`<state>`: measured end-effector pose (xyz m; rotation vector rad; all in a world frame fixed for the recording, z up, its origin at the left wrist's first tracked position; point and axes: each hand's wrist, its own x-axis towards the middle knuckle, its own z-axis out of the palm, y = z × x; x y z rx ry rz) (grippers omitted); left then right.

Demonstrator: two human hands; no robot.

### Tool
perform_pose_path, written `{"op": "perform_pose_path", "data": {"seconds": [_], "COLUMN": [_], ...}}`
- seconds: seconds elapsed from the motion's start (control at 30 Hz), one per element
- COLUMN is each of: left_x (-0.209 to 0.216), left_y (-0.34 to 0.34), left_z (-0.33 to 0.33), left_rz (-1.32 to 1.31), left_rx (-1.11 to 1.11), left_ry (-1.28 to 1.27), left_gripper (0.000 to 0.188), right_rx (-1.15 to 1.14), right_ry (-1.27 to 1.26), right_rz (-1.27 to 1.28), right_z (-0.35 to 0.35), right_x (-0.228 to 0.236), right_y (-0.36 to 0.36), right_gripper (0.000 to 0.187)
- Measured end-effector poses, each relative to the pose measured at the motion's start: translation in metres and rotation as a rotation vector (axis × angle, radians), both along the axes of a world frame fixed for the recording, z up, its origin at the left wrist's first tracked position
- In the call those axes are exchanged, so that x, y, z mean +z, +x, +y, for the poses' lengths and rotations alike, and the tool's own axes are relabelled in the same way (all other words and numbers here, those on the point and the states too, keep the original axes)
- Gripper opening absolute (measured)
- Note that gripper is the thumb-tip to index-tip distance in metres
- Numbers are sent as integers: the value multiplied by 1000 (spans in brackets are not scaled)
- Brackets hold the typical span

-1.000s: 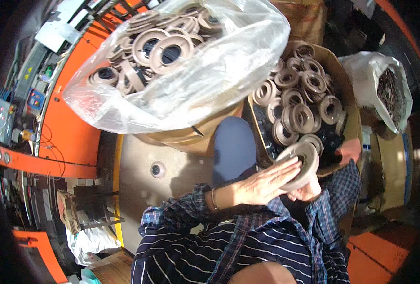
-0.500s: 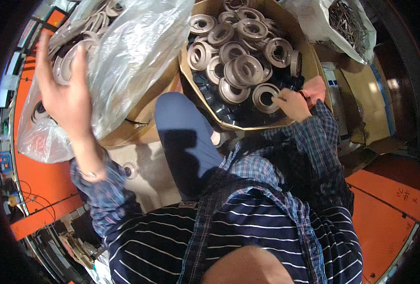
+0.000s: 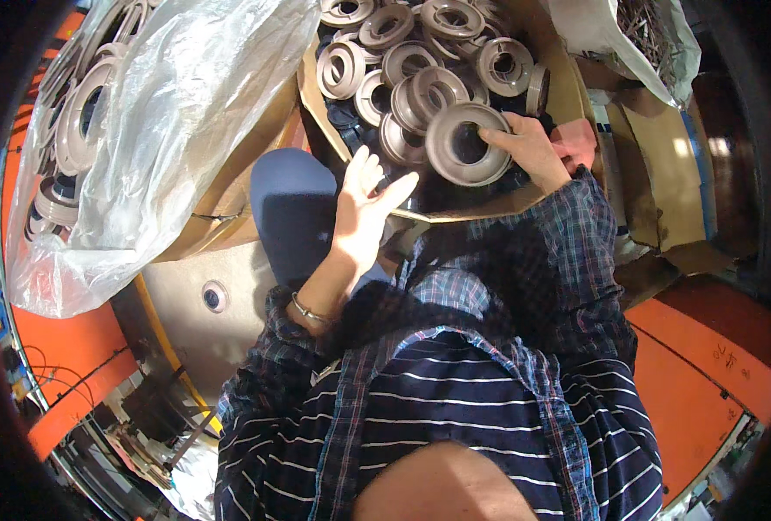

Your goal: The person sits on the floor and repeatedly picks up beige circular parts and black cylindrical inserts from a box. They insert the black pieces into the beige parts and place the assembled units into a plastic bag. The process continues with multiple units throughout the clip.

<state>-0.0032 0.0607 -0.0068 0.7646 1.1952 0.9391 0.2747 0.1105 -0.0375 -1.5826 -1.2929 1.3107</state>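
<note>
My right hand (image 3: 535, 154) grips the rim of a grey-brown plastic ring (image 3: 444, 149), thumb toward its centre hole, above the front part of a cardboard box (image 3: 463, 215). To the left of that ring my left hand (image 3: 364, 208) is held up with its fingers apart and nothing in it. Several similar rings (image 3: 410, 62) lie heaped in the box behind the held one. Dark pieces lie under them; their kind is hard to make out.
On the left, a clear plastic bag (image 3: 177, 122) holds more rings (image 3: 81, 122). One round part (image 3: 215, 296) lies on the floor. A white bag of thin metal-looking strips (image 3: 646, 39) stands at the back right. Orange panels (image 3: 694, 391) flank me.
My left hand has come from the plastic bag at far left to beside the box. My right hand has lifted a ring from the box front. The view has shifted somewhat.
</note>
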Motion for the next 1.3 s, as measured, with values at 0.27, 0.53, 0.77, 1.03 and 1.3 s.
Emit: {"op": "perform_pose_path", "data": {"seconds": [0.27,0.53,0.77,1.03,1.3], "left_x": [19,22,22,35,42], "left_y": [-5,-19,-15,-12,-11], "left_z": [-3,-27,-27,-46,-55], "left_rz": [-295,-433,-434,-490,-163], "left_rx": [167,134,54,-65,-198], "left_ry": [-114,-81,-73,-52,147], "left_gripper": [36,39,32,38,40], "right_rx": [279,538,315,282,277], "right_ry": [-139,35,507,683,527], "right_rz": [-627,-1038,-401,-573,-621], "right_z": [12,0,-38,-88,-112], "right_x": [-57,-87,35,79,90], "right_y": [-33,-35,-45,-95,-91], "right_gripper": [57,36,20,38,71]}}
